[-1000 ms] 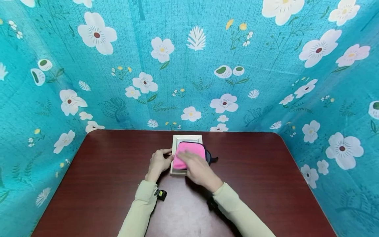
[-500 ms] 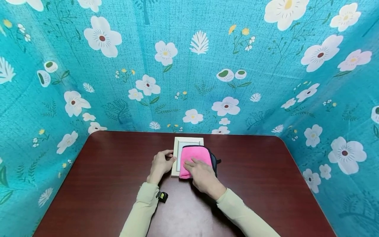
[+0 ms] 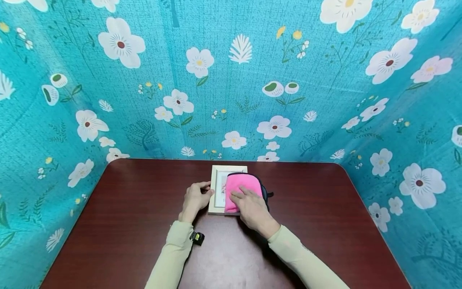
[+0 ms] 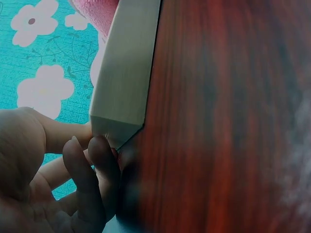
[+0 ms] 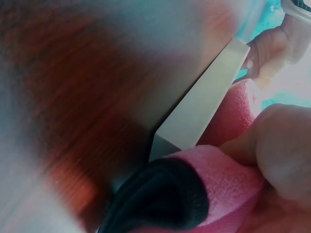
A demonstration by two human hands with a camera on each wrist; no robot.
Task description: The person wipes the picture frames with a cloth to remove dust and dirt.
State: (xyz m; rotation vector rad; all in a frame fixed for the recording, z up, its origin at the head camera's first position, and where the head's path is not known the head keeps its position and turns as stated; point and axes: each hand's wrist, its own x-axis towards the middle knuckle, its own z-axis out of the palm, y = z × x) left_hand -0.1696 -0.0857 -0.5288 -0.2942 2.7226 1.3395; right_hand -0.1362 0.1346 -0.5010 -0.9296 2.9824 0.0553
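Observation:
A cream picture frame (image 3: 217, 210) lies flat on the dark red table, its left part uncovered. My left hand (image 3: 195, 200) holds the frame's left edge; in the left wrist view the thumb and fingertips of that hand (image 4: 73, 174) meet at the frame's corner (image 4: 121, 73). Over the frame's right part lies a pink cloth with black edging (image 3: 234, 182). My right hand (image 3: 252, 208) presses on the cloth with fingers spread and fairly straight. The right wrist view shows the cloth (image 5: 218, 179) bunched over the frame's side (image 5: 199, 107), beside the right hand (image 5: 286, 150).
The dark red table (image 3: 137, 224) runs back to a blue curtain (image 3: 216, 80) with white flowers, which also stands at both sides. A small black device (image 3: 197, 238) is strapped at the left wrist.
The right hand and the pink cloth have moved right across the frame, uncovering more of its left part and picture. The left hand has stayed at the frame's left edge.

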